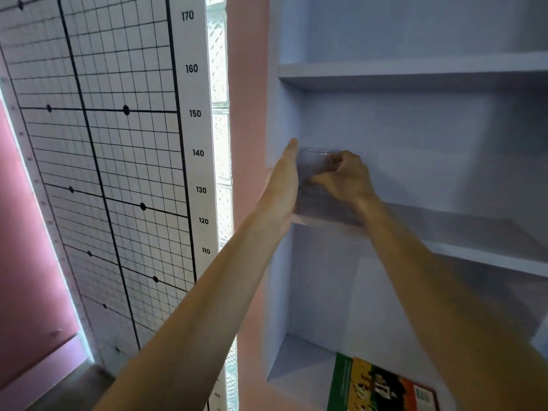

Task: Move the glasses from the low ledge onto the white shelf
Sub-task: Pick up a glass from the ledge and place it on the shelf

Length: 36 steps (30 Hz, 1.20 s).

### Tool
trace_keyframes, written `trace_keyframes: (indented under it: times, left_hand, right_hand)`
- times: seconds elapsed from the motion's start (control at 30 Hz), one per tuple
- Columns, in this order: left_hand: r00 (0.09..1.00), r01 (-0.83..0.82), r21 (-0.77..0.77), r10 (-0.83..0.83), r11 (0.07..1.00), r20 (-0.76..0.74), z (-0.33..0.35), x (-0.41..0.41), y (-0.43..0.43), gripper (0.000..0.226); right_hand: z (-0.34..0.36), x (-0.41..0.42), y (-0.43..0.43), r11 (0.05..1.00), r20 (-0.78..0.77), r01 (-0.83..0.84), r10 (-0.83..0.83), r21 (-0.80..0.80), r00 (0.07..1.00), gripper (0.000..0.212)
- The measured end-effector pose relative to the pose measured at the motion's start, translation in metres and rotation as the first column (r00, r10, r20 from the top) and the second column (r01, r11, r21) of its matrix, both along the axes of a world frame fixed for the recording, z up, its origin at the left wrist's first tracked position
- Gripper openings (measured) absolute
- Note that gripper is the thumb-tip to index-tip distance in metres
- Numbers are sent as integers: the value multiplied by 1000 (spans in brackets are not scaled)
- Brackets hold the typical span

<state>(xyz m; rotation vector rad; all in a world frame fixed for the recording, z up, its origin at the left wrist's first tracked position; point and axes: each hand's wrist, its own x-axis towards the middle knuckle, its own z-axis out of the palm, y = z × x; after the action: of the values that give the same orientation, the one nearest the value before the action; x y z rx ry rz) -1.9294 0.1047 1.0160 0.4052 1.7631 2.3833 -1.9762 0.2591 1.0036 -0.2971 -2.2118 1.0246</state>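
So both arms are stretched up at the white shelf point(474, 232), and there's 1 clear glass point(315, 173) sandwiched between the hands at the far left end of the middle board. The right hand point(344, 179) is curled around the glass, fingers wrapped on its front. The left hand point(281, 185) is flat and fairly straight, pressed against the glass's left side more like a support than a real grab. The glass looks upright, with its base at or just above the board's front edge; it's see-through and a bit blurry, so I can't tell if it's actually touching down.

What could go wrong, I reckon: it's right at the front lip and tight against the left side wall, so letting go early could tip it forward off the edge. The flat left hand has little room beside that wall and could nudge the glass as it pulls out. There's a book point(382, 384) on the compartment below, right in the drop zone. No other glasses or the low ledge in view.
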Motion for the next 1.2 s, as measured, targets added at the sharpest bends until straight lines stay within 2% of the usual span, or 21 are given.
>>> trace_keyframes:
  times: [0.13, 0.33, 0.53, 0.67, 0.83, 0.9, 0.97, 1.03, 1.1, 1.17, 1.2]
  left_hand:
    - [997, 30, 24, -28, 999, -68, -2, -1, -3, 60]
    - [985, 119, -9, -119, 993, -126, -4, -5, -5, 91]
    - [992, 116, 24, -114, 993, -49, -5, -11, -5, 84]
    - [993, 116, 50, -115, 992, -11, -8, -15, -8, 70]
    - [983, 185, 41, -184, 982, -20, -11, -17, -11, 75]
    - [979, 198, 62, -195, 978, -51, -12, -18, -13, 84]
    - [980, 185, 52, -180, 981, -89, -14, -20, -14, 83]
    - [979, 166, 38, -160, 985, -123, -17, -20, -14, 71]
    - [975, 172, 29, -166, 985, -148, -20, -17, -12, 69]
    - [962, 178, 19, -170, 984, -215, -24, -10, -8, 57]
    - [943, 211, -12, -206, 978, -260, -27, -4, -6, 55]
  right_hand:
    - [-4, -6, -9, 1000, -14, -10, 10, 8, 1000, 57]
    - [-1, -7, -17, 1000, 2, 1, -1, 23, 1000, 58]
    - [-3, -8, -20, 997, -37, 72, -72, -5, 997, 64]
    - [-7, -9, -22, 994, -23, 91, -90, 53, 996, 74]
    - [-8, -7, -27, 955, 13, 200, -208, 220, 978, 76]
    - [-7, -6, -28, 949, 32, 202, -216, 244, 976, 79]
    - [-7, -3, -27, 949, 50, 211, -229, 233, 972, 80]
    - [-7, 9, -27, 954, 36, 244, -254, 172, 967, 74]
    - [-8, 32, -28, 960, -42, 268, -265, 76, 963, 54]
    - [-12, 65, -27, 973, -150, 229, -228, -9, 962, 31]
    - [-15, 86, -28, 981, -189, 185, -192, -52, 963, 31]
